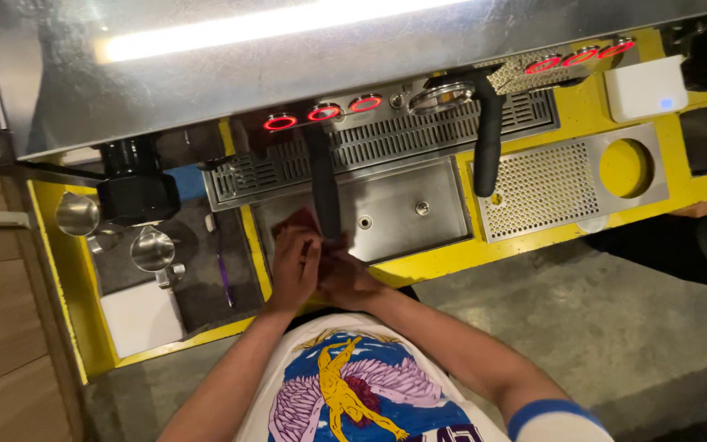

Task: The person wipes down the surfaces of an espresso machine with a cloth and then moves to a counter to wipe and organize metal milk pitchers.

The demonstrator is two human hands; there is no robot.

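Both my hands meet at the front of a steel espresso machine, just under a black portafilter handle. My left hand presses a dark red cloth against the lower end of that handle. My right hand is closed beside it, touching the cloth and the handle's tip. A second black portafilter handle hangs further right, untouched. The steel drip tray lies just beyond my hands.
A yellow counter carries two steel milk jugs, a black grinder, a white cloth, a perforated steel rinser plate and a white box. Another person's dark-clothed arm is at the right edge.
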